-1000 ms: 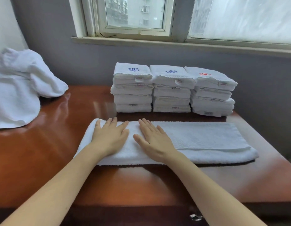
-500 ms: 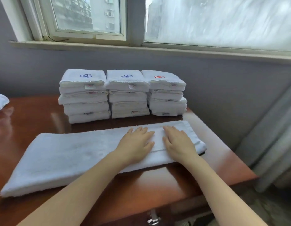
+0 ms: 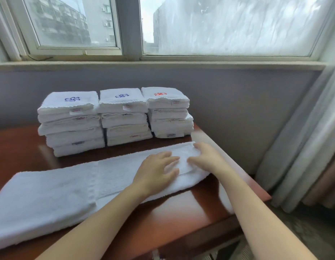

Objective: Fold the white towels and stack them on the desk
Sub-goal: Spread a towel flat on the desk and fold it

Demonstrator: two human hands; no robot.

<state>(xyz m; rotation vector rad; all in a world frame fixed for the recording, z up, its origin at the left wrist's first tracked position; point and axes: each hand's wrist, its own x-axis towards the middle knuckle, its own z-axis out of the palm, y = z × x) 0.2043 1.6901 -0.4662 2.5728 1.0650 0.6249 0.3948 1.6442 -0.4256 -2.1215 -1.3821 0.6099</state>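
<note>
Hands first, in the head view. The left hand lies flat on the long folded towel, palm down, fingers straight and slightly spread, holding nothing. The right hand sits just beside it on the towel's right end, thumb on top and fingers bent over the far corner. Whether they pinch the cloth I cannot tell.

The towel stretches along the front of the desk, from the left edge almost to the right edge. Three stacks of folded towels stand side by side near the back edge: left stack, middle stack and right stack. Behind them is a grey wall under a window, with a curtain at the right.
</note>
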